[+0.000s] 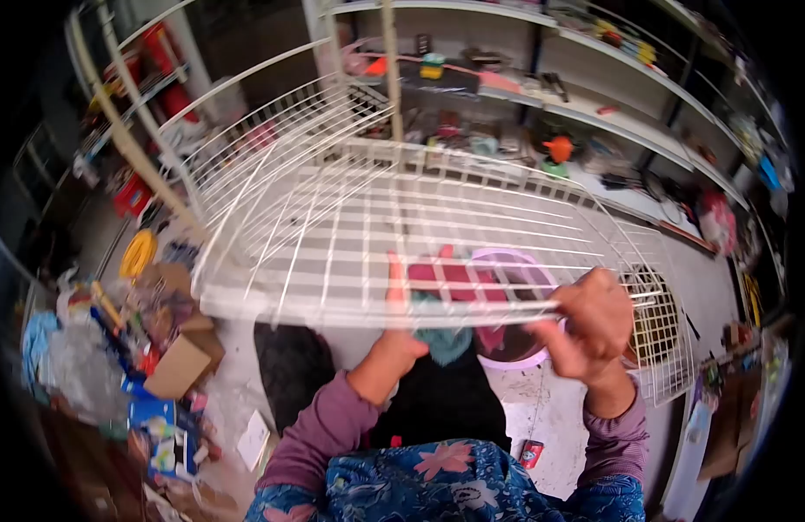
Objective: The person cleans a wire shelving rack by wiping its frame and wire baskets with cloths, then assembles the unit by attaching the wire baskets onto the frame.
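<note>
A white wire rack [333, 230] with a grid shelf spans the middle of the view, slightly blurred. My right hand [598, 322] is closed around its front rim at the right. My left hand [398, 322] reaches under the front rim, its fingers partly hidden by the wires. Against the underside it holds a dark pink cloth [450, 280]. Just below the rim, close to that hand, hangs a teal mesh scrubber [444, 342]. Behind the wires, a lilac basin [517, 362] stands on the floor.
Metal shelves [628, 104] with assorted goods line the back and right. Clutter lies on the left floor: a cardboard box [185, 361], a blue box [163, 435] and a yellow coil [139, 253]. A small red packet [531, 453] lies near my feet.
</note>
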`<state>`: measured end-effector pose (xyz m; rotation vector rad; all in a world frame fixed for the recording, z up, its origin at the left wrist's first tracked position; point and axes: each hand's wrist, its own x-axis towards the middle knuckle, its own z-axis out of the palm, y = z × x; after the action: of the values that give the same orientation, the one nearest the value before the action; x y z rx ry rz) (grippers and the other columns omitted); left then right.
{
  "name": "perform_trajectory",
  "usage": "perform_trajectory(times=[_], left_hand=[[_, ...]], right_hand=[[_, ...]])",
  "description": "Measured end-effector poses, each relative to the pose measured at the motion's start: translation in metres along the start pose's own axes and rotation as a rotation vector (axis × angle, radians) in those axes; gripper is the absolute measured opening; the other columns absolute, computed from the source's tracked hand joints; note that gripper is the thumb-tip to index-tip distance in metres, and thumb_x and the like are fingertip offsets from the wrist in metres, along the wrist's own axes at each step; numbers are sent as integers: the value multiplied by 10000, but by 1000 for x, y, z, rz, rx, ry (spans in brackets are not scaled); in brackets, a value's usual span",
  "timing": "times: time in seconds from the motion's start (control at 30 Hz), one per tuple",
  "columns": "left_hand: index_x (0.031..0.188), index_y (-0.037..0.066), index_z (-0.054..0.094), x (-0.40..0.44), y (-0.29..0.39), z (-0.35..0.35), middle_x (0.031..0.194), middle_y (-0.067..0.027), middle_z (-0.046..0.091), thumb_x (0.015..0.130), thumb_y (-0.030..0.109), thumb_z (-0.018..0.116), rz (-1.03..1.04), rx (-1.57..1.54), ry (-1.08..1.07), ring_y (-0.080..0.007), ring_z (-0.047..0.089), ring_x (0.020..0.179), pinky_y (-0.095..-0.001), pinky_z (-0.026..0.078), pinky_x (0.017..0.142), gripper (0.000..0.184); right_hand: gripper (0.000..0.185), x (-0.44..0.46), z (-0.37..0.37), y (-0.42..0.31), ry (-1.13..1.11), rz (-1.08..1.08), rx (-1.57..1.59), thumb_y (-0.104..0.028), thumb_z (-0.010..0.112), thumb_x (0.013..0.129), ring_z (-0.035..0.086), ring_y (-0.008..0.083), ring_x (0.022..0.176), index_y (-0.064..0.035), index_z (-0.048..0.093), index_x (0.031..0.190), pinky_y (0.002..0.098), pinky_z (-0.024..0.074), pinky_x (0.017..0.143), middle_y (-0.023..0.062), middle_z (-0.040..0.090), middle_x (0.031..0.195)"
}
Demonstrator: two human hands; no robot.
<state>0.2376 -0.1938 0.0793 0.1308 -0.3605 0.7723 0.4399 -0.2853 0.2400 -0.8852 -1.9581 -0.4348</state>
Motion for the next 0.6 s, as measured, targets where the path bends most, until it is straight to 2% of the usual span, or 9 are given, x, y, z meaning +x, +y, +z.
perform_trajectory(times=[0.03, 0.1, 0.17, 0.23, 0.33, 0.47, 0.6], left_hand=[[1296, 4, 390, -6, 11, 2, 1277, -151, 470, 867, 619, 333, 76, 42, -4, -328, 533, 1049, -439, 429, 905, 752], [1304, 15, 381, -21, 27, 10, 1287, -152, 458, 863, 624, 335, 233, 228, 136, -341, 526, 1058, -454, 426, 906, 753], [1312, 26, 371, -34, 41, 23, 1297, -152, 446, 860, 628, 337, 336, 362, 183, -354, 518, 1066, -469, 423, 907, 754], [1320, 38, 362, -46, 53, 32, 1307, -153, 434, 856, 633, 339, 408, 438, 158, -367, 510, 1075, -484, 420, 908, 755], [1332, 54, 348, -60, 67, 39, 1322, -154, 416, 850, 640, 342, 469, 505, 116, -387, 499, 1088, -507, 415, 910, 758], [1348, 77, 329, -72, 77, 44, 1342, -155, 392, 842, 649, 346, 511, 567, 77, -413, 484, 1104, -537, 409, 912, 764], [1360, 93, 314, -74, 84, 45, 1357, -156, 373, 836, 655, 348, 531, 590, 70, -434, 471, 1117, -560, 404, 913, 769]], right_hand=[[246, -2, 13, -5, -58, -50, 96, -209, 744, 619, 408, 172, 467, -34, 606, 722, 297, 286, 452, 17, 462, 538], [263, -4, 40, -17, -106, -79, 231, -248, 761, 621, 385, 165, 462, -50, 603, 691, 297, 274, 464, 8, 449, 526], [233, -16, 70, -21, -81, -146, 321, -218, 751, 614, 425, 158, 471, -60, 607, 708, 293, 275, 466, -1, 447, 530], [215, -19, 84, -29, -123, -189, 387, -181, 736, 611, 481, 151, 514, -64, 611, 740, 285, 317, 489, 6, 485, 578], [222, -22, 99, -40, -138, -212, 413, -154, 729, 603, 525, 144, 604, -79, 614, 777, 274, 361, 535, -6, 513, 651], [199, -24, 113, -52, -135, -237, 403, -140, 714, 622, 532, 141, 656, -93, 610, 785, 278, 393, 603, -9, 524, 682], [191, -24, 117, -56, -128, -265, 427, -145, 704, 645, 530, 148, 662, -89, 606, 798, 287, 395, 617, -4, 522, 694]])
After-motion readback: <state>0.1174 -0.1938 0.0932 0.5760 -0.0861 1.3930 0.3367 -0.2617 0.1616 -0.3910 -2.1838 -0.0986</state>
